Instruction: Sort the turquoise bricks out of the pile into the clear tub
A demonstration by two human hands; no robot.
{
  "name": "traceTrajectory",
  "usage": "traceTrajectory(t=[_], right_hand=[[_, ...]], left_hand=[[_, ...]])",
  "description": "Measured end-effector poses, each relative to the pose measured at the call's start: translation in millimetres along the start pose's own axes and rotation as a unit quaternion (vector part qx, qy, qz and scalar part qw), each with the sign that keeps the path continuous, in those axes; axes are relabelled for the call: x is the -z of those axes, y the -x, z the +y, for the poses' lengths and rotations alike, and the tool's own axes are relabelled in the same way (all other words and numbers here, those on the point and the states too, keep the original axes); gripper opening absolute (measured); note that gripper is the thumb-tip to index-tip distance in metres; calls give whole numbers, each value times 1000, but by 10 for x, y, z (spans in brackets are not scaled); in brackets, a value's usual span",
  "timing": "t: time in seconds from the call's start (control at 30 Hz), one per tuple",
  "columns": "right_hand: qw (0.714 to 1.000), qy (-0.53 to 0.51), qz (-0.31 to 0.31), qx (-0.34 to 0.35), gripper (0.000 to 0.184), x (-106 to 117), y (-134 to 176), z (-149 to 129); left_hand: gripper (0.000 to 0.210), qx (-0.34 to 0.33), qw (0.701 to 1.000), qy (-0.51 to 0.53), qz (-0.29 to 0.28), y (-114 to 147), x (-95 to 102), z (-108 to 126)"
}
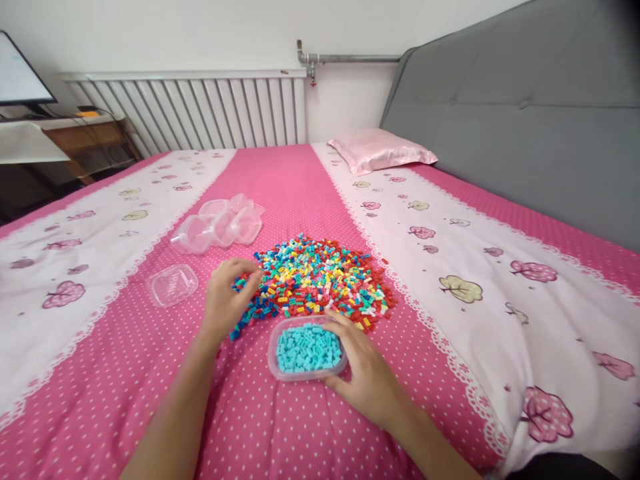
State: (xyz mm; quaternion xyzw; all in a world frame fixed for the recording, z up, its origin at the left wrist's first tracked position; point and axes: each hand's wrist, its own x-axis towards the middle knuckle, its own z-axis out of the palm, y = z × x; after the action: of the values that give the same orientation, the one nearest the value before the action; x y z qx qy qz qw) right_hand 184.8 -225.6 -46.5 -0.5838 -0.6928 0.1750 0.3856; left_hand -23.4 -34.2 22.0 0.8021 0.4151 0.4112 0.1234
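A loose pile of small building blocks (320,277) in red, yellow, blue, green and white lies on the bed. My left hand (227,297) is at its left edge, with thumb and fingertips brought close together in a pinch; anything between the tips is too small to make out. In front of the pile sits a clear plastic container (273,357) filled with turquoise blocks (307,348). My right hand (367,373) grips this container by its right side, fingers at the far rim and thumb at the near corner.
Several clear plastic containers (217,225) lie grouped behind my left hand, with a clear lid (173,285) nearer on the left. A pink pillow (380,150) rests by the grey headboard (525,107). Beyond the bed are a radiator (200,113) and a monitor (23,73).
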Motion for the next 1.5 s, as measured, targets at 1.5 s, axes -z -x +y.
traceTrajectory(t=[1.5], right_hand=[[999, 23, 29, 19, 57, -67, 65, 64]], left_hand=[[21, 72, 945, -316, -40, -394, -266, -635]])
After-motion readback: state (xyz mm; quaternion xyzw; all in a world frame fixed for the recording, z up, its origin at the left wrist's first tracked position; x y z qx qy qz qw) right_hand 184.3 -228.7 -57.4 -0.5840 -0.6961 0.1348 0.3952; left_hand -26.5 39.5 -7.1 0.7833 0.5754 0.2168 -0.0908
